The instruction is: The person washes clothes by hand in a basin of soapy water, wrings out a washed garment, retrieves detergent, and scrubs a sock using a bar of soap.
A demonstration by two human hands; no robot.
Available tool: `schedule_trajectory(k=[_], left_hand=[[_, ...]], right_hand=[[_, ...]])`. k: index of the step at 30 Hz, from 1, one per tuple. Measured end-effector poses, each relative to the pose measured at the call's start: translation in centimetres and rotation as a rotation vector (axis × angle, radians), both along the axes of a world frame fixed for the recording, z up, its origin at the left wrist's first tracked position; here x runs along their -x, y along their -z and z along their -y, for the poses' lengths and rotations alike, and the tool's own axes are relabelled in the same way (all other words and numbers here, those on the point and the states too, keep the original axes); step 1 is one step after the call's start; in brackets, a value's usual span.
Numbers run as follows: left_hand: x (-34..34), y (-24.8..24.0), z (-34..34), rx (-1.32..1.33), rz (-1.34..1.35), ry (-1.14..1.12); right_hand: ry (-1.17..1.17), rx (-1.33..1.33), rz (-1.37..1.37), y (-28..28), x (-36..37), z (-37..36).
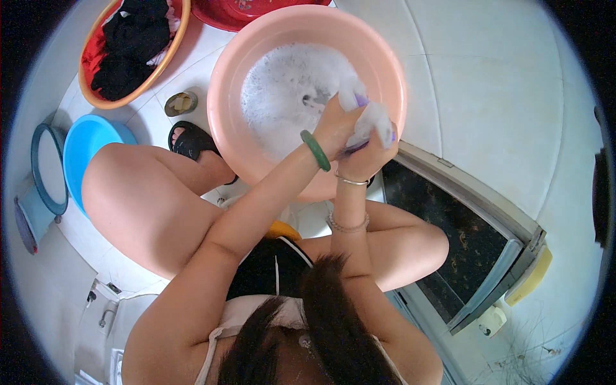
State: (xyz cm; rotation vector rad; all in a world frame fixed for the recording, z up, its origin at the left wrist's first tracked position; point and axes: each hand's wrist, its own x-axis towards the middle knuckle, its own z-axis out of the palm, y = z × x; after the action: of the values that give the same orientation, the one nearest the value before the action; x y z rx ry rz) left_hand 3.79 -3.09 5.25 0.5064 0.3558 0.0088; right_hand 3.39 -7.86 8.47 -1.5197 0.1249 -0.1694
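A large pink basin (pixel 221 96) of sudsy water stands in front of me, white foam (pixel 282 83) across its surface. Over its right side my two hands are close together, both closed on a foam-covered purple cloth (pixel 360 101). My left hand (pixel 339 123), below which a green bangle circles the wrist, grips one part. My right hand (pixel 369 157), with a thin silver bangle on its wrist, clasps the other part nearer to me. Thick lather covers the fingers and most of the cloth, so its kind cannot be made out.
Far left is an orange-rimmed basin (pixel 86 90) with black and red clothes (pixel 131 48). A red basin (pixel 218 19) stands behind the pink one. A blue basin (pixel 96 128) sits by my left knee. A small dish (pixel 180 103) lies on the tiles; a dark framed panel (pixel 443 237) is at right.
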Motion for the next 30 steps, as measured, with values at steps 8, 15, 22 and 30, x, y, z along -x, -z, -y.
schedule_trajectory(k=[8, 15, 22, 30], left_hand=[[-0.9, 0.2, -0.7, -0.545, -0.144, -0.141], [-0.4, 0.4, -0.5, -1.415, 0.046, -0.142], [0.4, 0.4, -1.0, -1.561, 0.072, -0.058], [1.6, 2.2, -0.9, -1.588, 0.08, 0.032]], right_hand=[[0.124, -0.61, -0.649, -0.7, -2.5, -0.5], [-0.031, -0.74, -0.785, 7.9, -3.2, 4.4], [-0.294, -0.502, -0.426, 10.9, -2.4, 4.5], [-0.244, -0.513, -0.435, 11.5, -1.4, 4.2]])
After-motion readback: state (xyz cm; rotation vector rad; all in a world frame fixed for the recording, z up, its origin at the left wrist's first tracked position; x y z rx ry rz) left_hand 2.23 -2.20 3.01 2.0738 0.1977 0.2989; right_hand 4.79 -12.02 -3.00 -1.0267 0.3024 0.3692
